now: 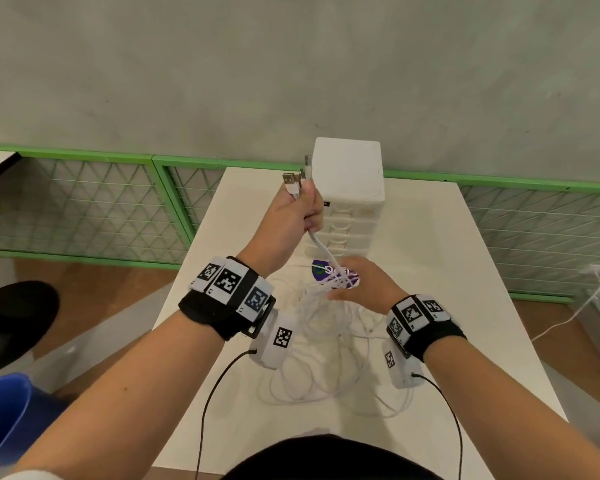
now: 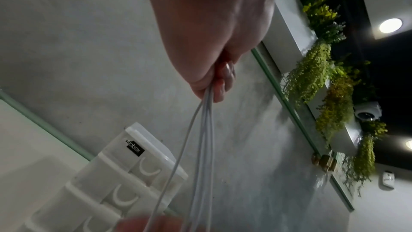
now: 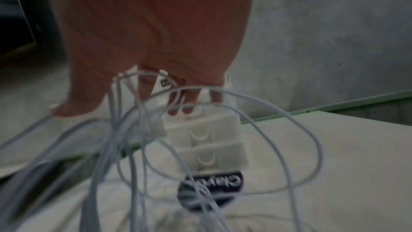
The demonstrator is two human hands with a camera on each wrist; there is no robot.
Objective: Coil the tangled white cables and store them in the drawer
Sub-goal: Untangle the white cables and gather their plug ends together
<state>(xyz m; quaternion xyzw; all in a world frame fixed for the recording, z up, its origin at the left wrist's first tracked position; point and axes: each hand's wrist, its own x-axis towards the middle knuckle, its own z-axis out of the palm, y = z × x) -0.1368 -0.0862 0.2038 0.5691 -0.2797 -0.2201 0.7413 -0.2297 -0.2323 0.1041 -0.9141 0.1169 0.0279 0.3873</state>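
Observation:
My left hand [image 1: 297,209] is raised in front of the white drawer tower [image 1: 350,174] and grips a bunch of white cables [image 1: 326,341] near their ends. The USB plugs [image 1: 291,180] stick up out of the fist. In the left wrist view the cables [image 2: 200,138] hang straight down from the left hand [image 2: 214,41], past the drawer tower [image 2: 111,174]. My right hand [image 1: 361,282] is lower, with its fingers spread inside the tangle. In the right wrist view, cable loops [image 3: 289,121] hang over the right hand [image 3: 144,41]. All drawers [image 3: 205,135] look closed.
The tangle lies on a white table [image 1: 447,306], over a round purple sticker [image 1: 321,268] at the tower's foot. A green mesh fence [image 1: 84,202] runs behind. A blue bin [image 1: 0,417] and a black seat [image 1: 14,317] stand left. Another white cable [image 1: 568,317] lies on the floor, right.

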